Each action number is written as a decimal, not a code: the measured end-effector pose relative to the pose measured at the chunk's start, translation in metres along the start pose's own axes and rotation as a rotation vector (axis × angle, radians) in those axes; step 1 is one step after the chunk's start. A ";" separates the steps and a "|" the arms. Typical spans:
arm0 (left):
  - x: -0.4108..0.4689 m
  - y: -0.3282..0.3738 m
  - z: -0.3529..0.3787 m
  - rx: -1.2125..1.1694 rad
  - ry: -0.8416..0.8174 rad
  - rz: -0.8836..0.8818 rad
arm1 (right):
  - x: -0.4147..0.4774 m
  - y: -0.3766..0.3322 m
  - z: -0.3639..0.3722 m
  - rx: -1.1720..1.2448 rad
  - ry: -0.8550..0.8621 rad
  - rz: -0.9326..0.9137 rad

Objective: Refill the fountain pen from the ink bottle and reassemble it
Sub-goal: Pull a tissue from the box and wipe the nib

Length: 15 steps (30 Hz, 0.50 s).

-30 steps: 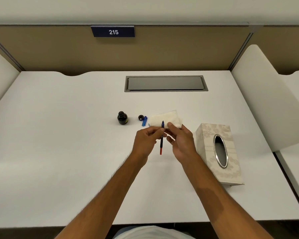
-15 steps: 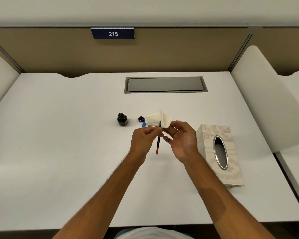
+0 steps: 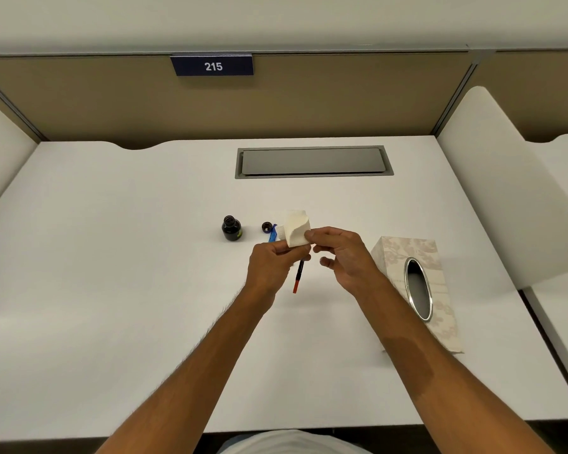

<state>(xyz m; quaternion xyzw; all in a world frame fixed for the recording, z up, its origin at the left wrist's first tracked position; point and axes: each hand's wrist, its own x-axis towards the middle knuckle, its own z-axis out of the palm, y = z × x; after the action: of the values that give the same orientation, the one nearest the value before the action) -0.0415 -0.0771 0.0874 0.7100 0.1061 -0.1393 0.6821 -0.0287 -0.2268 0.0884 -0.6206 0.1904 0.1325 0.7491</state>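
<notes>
Fingers (image 3: 310,235) of the right hand (image 3: 345,257) pinch the tissue (image 3: 295,226) — now lifted off the surface (image 3: 145,290) — round the pen (image 3: 299,273) gripped by the left hand (image 3: 271,267), likely wiping before reassembly.

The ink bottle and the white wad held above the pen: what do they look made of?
Ink bottle: probably glass, dark and glossy with small highlights. White wad: soft paper tissue, matte, folded and creased, likely pulled from the patterned tissue box nearby.
</notes>
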 end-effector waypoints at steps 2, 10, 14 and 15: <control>0.000 0.002 0.000 -0.004 -0.018 -0.012 | 0.002 -0.003 0.000 -0.014 0.002 -0.016; 0.004 0.002 -0.002 -0.048 -0.134 -0.094 | 0.005 -0.006 0.000 0.034 -0.030 0.005; 0.005 0.001 -0.003 -0.048 -0.121 -0.091 | 0.006 -0.007 -0.002 -0.050 -0.074 -0.001; 0.005 0.000 -0.004 -0.048 -0.120 -0.093 | 0.007 -0.008 -0.003 -0.074 -0.074 -0.008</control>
<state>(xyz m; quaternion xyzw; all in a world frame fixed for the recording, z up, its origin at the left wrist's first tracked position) -0.0363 -0.0734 0.0861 0.6783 0.1010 -0.2105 0.6967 -0.0192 -0.2317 0.0917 -0.6432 0.1550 0.1595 0.7327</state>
